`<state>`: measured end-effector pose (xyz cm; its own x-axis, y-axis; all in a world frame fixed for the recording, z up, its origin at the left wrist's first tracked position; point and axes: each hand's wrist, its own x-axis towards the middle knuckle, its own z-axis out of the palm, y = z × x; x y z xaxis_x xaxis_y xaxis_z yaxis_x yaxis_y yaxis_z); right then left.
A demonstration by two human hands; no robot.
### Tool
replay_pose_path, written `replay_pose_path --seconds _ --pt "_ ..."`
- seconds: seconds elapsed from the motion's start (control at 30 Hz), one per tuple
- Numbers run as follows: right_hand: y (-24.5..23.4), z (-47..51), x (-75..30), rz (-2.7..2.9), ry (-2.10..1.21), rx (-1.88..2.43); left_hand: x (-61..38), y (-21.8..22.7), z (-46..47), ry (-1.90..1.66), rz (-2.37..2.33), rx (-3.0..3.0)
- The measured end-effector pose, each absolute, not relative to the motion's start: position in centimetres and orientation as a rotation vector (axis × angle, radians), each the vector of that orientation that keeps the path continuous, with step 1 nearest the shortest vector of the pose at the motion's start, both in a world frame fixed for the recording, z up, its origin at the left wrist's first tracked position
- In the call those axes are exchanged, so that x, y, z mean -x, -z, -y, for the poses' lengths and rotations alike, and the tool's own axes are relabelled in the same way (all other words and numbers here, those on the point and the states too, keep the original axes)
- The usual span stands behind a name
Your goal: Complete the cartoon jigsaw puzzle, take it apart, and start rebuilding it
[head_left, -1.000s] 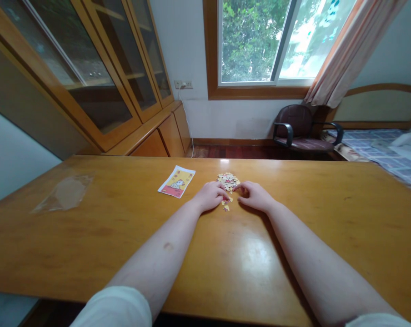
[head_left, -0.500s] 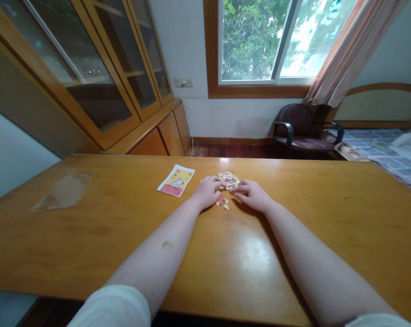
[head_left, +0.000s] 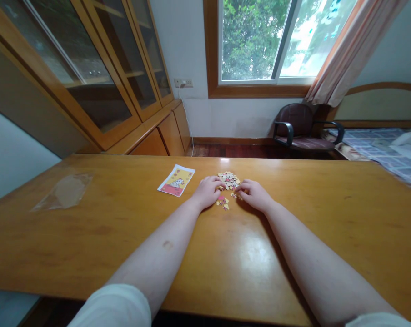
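A pile of small jigsaw puzzle pieces [head_left: 229, 180] lies on the table between my hands. At its left edge rests my left hand [head_left: 208, 191], fingers loosely bent and apart, fingertips touching the nearest pieces. My right hand [head_left: 255, 195] is at the pile's near right side, its fingers and thumb drawn together on a few loose puzzle pieces [head_left: 233, 195]; the fingertips partly hide them. Closer to me sits a small cluster of yellow and pink pieces [head_left: 222, 203], just right of my left wrist. A printed picture card [head_left: 176, 180] with a white animal on yellow and red lies left of my left hand.
A clear plastic bag [head_left: 64, 191] lies flat at the left of the wooden table [head_left: 123, 218]. Beyond the far edge stand a glass-door cabinet [head_left: 133, 72], a wheeled-style armchair [head_left: 296, 125] and a bed [head_left: 383, 145]. A window [head_left: 256, 41] is in the wall ahead.
My right hand has shifted slightly right and towards me, its fingers drawing closer together. A few pieces now show apart from the pile at its fingertips. My left hand has barely moved.
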<state>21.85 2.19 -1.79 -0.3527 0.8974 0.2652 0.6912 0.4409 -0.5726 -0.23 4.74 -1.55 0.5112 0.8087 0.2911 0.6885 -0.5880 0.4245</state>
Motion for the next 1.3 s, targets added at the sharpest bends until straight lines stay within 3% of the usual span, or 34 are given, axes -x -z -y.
replay_pose_path --seconds 0.53,0.83,1.3 --pt "1.4 -1.5 -20.9 2.375 -0.483 1.152 0.1 1.8 -4.9 -0.677 -1.28 -2.486" --pt "2.4 -2.5 -21.6 2.217 -0.21 1.449 0.1 1.3 -4.5 -0.605 -1.274 -2.537" --pt "2.4 -2.1 -21.2 2.3 -0.201 1.439 -0.1 1.3 -4.5 -0.66 -1.24 -2.533"
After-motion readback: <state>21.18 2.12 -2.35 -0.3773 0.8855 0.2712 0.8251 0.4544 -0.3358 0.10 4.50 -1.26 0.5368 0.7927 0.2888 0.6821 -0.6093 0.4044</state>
